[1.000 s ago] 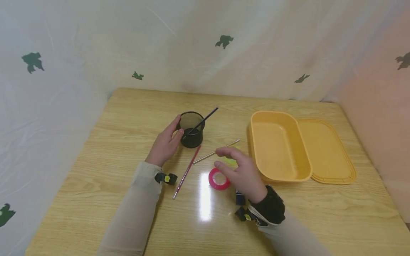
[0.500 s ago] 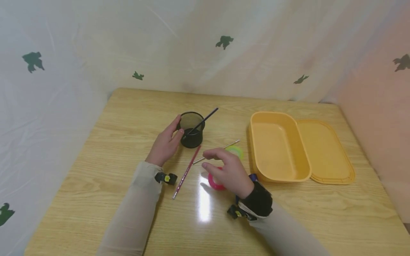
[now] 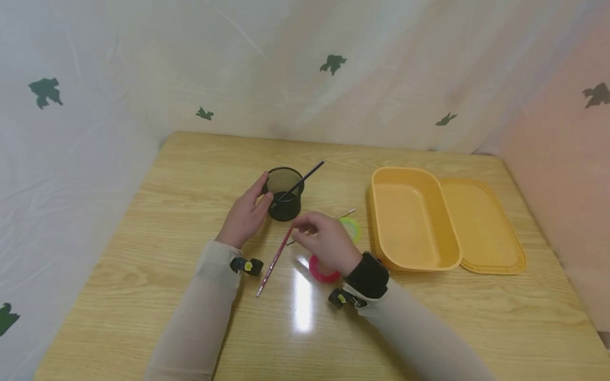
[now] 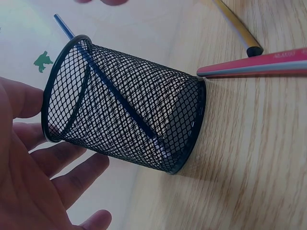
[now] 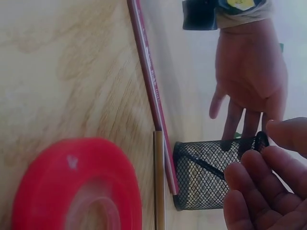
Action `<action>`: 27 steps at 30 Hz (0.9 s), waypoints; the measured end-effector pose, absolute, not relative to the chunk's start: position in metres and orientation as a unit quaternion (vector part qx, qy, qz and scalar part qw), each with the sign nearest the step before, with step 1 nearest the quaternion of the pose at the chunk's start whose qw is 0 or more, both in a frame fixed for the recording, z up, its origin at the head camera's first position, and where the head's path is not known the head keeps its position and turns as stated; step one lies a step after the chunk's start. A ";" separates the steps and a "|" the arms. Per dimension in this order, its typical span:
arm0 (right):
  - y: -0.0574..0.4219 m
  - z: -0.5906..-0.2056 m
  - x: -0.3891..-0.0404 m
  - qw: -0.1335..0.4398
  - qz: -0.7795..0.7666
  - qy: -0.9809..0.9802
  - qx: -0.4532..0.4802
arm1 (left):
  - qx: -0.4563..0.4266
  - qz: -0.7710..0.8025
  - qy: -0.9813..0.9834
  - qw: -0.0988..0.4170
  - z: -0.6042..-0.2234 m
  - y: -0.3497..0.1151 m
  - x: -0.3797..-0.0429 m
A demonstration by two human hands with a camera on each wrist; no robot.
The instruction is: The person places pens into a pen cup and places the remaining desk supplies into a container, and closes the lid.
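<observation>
A black mesh pen cup (image 3: 285, 206) stands upright on the table with a dark blue pencil (image 3: 307, 175) leaning in it. My left hand (image 3: 244, 217) holds the cup at its left side near the rim, thumb and fingertips against the mesh (image 4: 129, 105). My right hand (image 3: 329, 241) hovers just over the upper end of the pink-red pencil (image 3: 274, 264), and in the right wrist view its fingers (image 5: 256, 167) are bent and apart from it. A gold pencil (image 5: 159, 182) lies against the pink-red one, partly hidden under the right hand in the head view.
A pink-red tape roll (image 3: 321, 272) lies below the right hand, and a yellow-green tape roll (image 3: 353, 228) lies beyond it. To the right stands a yellow-orange plastic box (image 3: 414, 222), its matching lid (image 3: 491, 227) flat beside it. A curtain (image 3: 262, 69) rises behind the table.
My right hand has moved left, from over the gold pencil to the pink-red pencil's upper end, uncovering the yellow-green tape roll. My left hand stays at the cup.
</observation>
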State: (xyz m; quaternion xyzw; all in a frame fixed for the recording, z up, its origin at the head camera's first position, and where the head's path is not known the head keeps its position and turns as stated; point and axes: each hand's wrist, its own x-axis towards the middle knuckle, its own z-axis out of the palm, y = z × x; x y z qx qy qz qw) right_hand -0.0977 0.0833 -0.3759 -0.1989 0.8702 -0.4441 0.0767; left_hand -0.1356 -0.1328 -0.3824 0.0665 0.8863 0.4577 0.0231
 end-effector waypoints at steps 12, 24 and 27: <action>0.077 -0.385 -0.114 0.133 -0.411 0.887 -0.164 | 0.067 0.461 0.884 0.022 -0.384 -0.133 -0.135; 0.074 -0.398 -0.121 0.170 -0.391 0.887 -0.176 | 0.070 0.459 0.885 0.013 -0.385 -0.133 -0.135; 0.074 -0.403 -0.122 0.171 -0.390 0.887 -0.180 | 0.069 0.460 0.885 0.015 -0.385 -0.133 -0.134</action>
